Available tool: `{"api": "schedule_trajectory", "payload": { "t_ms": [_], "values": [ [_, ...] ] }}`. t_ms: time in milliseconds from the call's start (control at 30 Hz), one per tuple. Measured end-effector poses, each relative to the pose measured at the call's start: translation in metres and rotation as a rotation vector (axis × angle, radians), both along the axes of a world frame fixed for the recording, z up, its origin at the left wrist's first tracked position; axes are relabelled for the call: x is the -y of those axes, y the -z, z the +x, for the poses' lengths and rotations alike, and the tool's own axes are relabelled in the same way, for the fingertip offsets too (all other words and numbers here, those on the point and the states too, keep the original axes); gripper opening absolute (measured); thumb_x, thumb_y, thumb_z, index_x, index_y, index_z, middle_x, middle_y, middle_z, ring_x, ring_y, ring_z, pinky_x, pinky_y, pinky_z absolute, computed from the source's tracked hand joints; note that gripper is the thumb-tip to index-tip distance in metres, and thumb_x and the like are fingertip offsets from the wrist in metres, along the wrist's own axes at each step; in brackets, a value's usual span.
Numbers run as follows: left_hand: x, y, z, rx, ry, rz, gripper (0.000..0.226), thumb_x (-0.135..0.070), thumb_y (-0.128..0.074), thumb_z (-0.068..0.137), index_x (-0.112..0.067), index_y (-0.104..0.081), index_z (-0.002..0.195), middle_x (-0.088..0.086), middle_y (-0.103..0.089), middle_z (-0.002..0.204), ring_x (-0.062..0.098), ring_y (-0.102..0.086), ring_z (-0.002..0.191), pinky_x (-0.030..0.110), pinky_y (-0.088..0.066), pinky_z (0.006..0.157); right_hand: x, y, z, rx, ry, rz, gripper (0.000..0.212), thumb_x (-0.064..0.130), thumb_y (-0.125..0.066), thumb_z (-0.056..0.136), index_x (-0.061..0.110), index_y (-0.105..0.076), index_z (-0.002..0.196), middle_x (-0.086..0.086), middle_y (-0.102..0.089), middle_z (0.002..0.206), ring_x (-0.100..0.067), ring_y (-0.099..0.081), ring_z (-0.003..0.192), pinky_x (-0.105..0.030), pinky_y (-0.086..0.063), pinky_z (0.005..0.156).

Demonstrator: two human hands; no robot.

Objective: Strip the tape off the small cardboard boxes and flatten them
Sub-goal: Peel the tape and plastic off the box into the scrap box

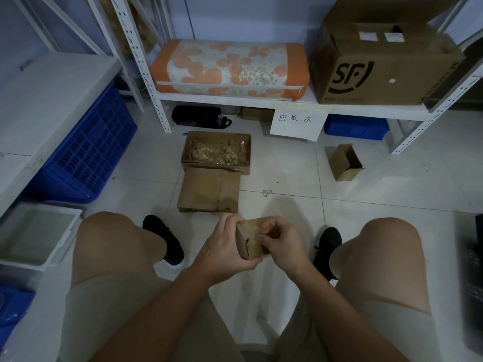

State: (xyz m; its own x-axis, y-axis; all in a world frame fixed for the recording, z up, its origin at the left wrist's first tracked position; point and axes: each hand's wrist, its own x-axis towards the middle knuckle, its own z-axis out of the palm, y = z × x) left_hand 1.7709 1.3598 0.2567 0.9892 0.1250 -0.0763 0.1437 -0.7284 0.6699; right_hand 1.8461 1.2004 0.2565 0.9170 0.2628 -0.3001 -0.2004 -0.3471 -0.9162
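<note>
A small brown cardboard box (252, 237) is held between my knees, above the tiled floor. My left hand (222, 253) grips it from the left and underneath. My right hand (281, 244) has its fingers curled at the box's top right face, pinching at the tape there; the tape itself is too small to make out. On the floor ahead lies a stack of flattened boxes (209, 190). Behind it stands an open box full of crumpled tape (217, 151). Another small open box (345, 162) lies on its side to the right.
White metal shelving (162, 100) holds an orange flowered cushion (230, 69) and a large SF carton (386, 61). A paper sign (296, 124) hangs from the shelf. A blue crate (86, 152) stands left, a white tub (34, 236) near my left knee. My shoes (164, 239) rest on the tiles.
</note>
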Motion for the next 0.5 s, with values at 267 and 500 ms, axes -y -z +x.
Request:
{"api": "schedule_trajectory", "payload": {
  "t_ms": [267, 500],
  "values": [
    [0.0, -0.001, 0.003, -0.043, 0.042, 0.018, 0.092, -0.066, -0.082, 0.069, -0.031, -0.029, 0.135, -0.015, -0.027, 0.126, 0.006, -0.047, 0.106, 0.027, -0.047, 0.082, 0.012, -0.016, 0.007, 0.354, 0.057, -0.206, 0.016, 0.0, -0.067, 0.086, 0.015, -0.062, 0.083, 0.005, -0.058, 0.079, -0.007, -0.052, 0.068, -0.011, -0.042, 0.059],
    [0.001, 0.015, 0.003, -0.201, 0.102, 0.16, 0.113, -0.063, -0.076, 0.069, -0.03, -0.014, 0.159, -0.009, -0.031, 0.141, 0.017, -0.045, 0.127, 0.04, -0.048, 0.099, -0.006, 0.003, -0.013, 0.698, -0.283, -0.252, 0.022, -0.001, -0.073, 0.078, 0.022, -0.07, 0.081, 0.012, -0.066, 0.083, -0.003, -0.057, 0.08, -0.025, -0.048, 0.077]
  ]
}}
